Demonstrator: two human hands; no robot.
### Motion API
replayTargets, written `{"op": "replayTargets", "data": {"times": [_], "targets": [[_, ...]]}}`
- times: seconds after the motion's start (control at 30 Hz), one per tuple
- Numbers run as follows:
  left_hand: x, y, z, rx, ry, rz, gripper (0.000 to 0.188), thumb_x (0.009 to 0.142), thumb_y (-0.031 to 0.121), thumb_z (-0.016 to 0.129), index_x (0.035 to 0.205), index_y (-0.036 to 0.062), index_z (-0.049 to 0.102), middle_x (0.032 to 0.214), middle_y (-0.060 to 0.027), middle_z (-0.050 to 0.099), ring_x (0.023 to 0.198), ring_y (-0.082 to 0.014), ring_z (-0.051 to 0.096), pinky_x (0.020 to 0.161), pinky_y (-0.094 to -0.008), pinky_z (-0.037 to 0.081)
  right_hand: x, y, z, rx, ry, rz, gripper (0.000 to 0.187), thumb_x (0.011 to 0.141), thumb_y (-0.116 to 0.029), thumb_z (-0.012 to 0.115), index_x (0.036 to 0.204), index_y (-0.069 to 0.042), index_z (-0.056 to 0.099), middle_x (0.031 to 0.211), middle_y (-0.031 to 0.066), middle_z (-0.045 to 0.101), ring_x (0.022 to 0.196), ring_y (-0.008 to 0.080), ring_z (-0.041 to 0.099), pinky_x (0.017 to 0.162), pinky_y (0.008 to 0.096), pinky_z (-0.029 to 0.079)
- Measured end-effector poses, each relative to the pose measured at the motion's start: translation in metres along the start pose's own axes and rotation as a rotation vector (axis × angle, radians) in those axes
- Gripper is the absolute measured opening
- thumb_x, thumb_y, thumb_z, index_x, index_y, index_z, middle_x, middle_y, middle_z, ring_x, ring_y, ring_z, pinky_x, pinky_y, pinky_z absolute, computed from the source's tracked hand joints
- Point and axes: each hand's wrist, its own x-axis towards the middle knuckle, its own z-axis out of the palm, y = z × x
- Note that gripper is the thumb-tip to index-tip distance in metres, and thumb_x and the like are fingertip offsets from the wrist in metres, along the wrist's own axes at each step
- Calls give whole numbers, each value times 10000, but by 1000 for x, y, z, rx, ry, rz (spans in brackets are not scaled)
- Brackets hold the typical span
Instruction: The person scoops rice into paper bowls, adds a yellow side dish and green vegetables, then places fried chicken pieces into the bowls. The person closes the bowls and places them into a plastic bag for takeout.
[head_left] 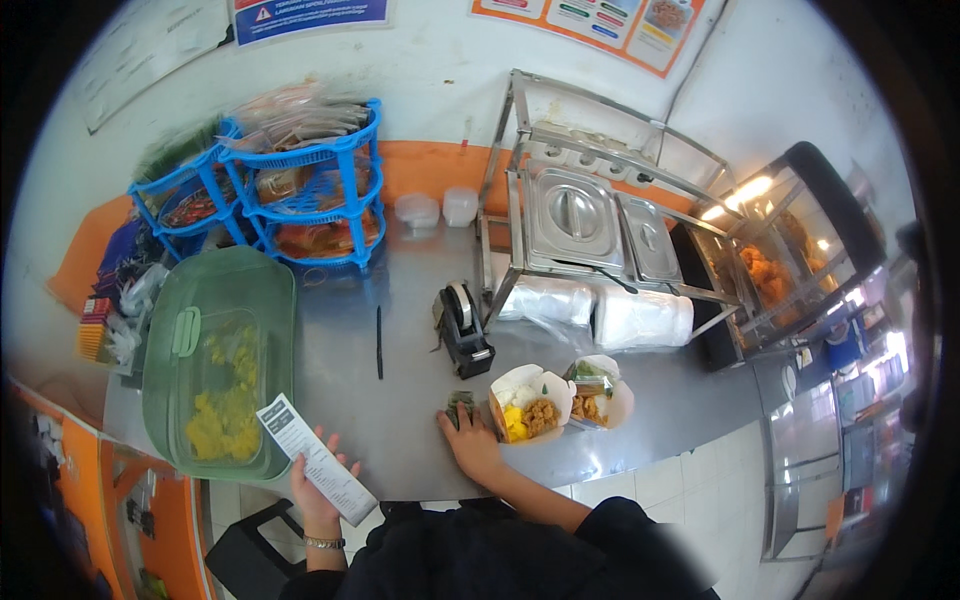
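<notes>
My left hand (323,470) grips a long white printed receipt (315,458) in front of the green container, its fingers behind the paper. My right hand (472,450) is low over the steel table, fingertips on a small dark green packet (460,401). Just right of it stands an open white takeaway box (531,402) with rice, yellow pieces and brown chopped food. A second open box (604,402) sits beside that one, with fried brown food and a clear-covered green portion. Behind my right hand is a black tape dispenser (464,330).
At left a green lidded container (270,300) holds yellow food. Blue tiered racks (350,207) with packets stand behind it. A black pen (379,342) lies mid-table. A steel rack (512,230) carries lidded pans, with plastic bags (640,318) underneath. A lit food warmer (790,250) is at right.
</notes>
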Motion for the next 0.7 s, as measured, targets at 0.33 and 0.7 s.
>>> {"op": "replayTargets", "data": {"times": [0.33, 0.7], "targets": [[7, 28, 1, 51, -19, -33, 568, 915, 428, 390, 1417, 164, 360, 1238, -69, 553, 878, -196, 607, 799, -496, 505, -40, 54, -139, 990, 329, 329, 535, 722, 92, 501, 1233, -61, 531, 1077, 206, 627, 900, 360, 633, 769, 370, 518], [33, 2, 9, 148, -12, -161, 592, 872, 352, 458, 1416, 141, 358, 1311, -127, 494, 1007, -245, 567, 894, -533, 463, -35, 81, -87, 280, -36, 211, 493, 796, -153, 589, 1258, 2, 517, 1300, 176, 515, 1186, 352, 493, 999, 430, 395]]}}
